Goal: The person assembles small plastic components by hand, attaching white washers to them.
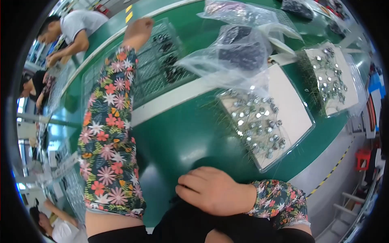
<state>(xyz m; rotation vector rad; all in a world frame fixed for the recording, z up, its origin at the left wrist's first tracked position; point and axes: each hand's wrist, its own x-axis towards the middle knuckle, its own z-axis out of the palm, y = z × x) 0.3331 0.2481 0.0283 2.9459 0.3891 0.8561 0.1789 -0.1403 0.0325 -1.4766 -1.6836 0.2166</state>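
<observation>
My left hand reaches far out over the left side of the green table, its fingers curled closed. Whatever it may hold is hidden. Beside it lies a clear plastic compartment tray, with clusters of small dark parts in its right-hand compartments. My right hand rests palm down at the near table edge, fingers bent and drawn together; their tips and anything under them are out of sight. Ahead of it to the right, small round metallic parts with thin wire leads lie on a pale sheet in a clear tray.
Open clear plastic bags with dark contents lie in the middle. A second pale-lined tray of wired parts sits at the far right. A white strip crosses the table. Other people work on the left. A red stool stands right.
</observation>
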